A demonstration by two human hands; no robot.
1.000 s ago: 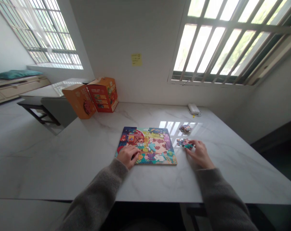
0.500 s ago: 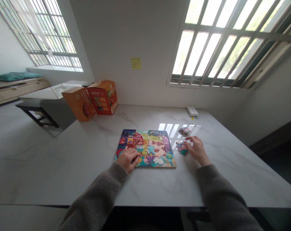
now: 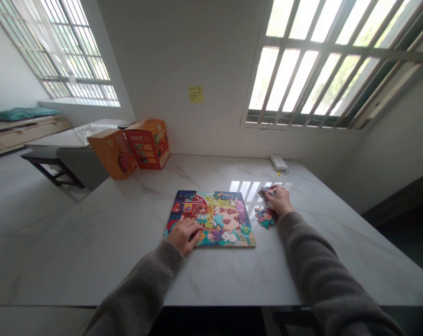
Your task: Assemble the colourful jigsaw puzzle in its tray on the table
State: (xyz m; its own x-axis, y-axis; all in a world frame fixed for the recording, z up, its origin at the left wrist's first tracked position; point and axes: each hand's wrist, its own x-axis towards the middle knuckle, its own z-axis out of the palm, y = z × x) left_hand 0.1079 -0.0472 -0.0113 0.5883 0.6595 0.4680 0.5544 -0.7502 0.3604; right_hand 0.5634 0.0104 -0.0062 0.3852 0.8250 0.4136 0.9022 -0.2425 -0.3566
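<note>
A jigsaw puzzle board (image 3: pixel 232 235) with a red barn and farm animals lies on the table, largely filled with pieces. My left hand (image 3: pixel 186 234) rests on its lower left part, fingers laid loosely over the picture and holding nothing. Right of the board, my right hand (image 3: pixel 280 199) reaches the farther pile of puzzle pieces (image 3: pixel 264 191), thumb and fingers closed at it on a puzzle piece. The fingers partly cover that pile. Nearer to me, a second group of puzzle pieces (image 3: pixel 265 218) lies beside the board, just below my right wrist.
Two orange boxes (image 3: pixel 149 144) (image 3: pixel 113 154) stand at the table's back left. A white device (image 3: pixel 279 163) with a cable sits near the wall at the back right. A yellow note (image 3: pixel 196 94) is stuck on the wall. Window light falls in stripes on the marbled table (image 3: pixel 211 280).
My right hand has moved away from me, from the nearer group of pieces to the farther pile. My left hand stays on the board. The view has shifted slightly.
</note>
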